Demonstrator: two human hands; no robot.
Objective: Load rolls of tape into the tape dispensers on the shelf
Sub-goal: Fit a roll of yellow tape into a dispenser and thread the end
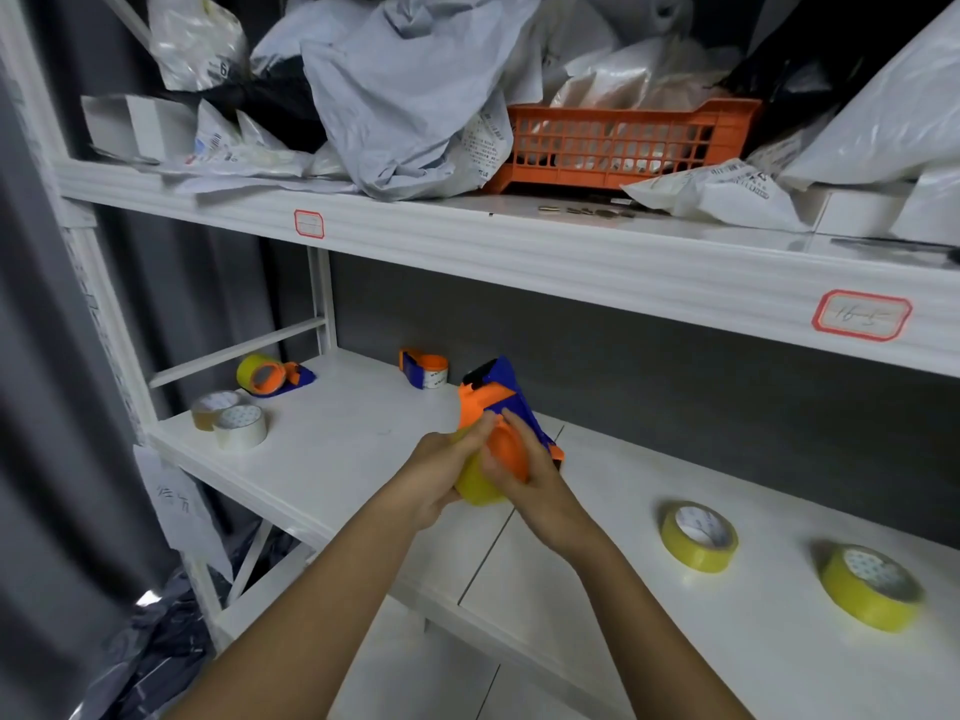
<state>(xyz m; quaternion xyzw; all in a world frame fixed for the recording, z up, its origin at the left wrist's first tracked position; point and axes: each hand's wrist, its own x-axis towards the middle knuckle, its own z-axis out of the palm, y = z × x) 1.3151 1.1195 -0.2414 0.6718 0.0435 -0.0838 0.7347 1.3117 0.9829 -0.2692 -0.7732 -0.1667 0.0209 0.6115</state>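
On shelf (332, 449): loose tape rolls (698, 537) right. Orange-blue dispenser (501, 402) with yellow roll (475, 485), gripped by left hand (441, 470) and right hand (524, 475).

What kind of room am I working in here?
Probably a parcel packing or storage room: white metal shelving piled with courier mailer bags, hand-labelled shelf tags, and loose tape rolls.

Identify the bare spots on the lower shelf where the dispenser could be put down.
Free: the lower shelf between the pale tape rolls and the hands; also between the right hand and the nearer yellow roll. Crowded: the upper shelf, with bags and an orange basket.
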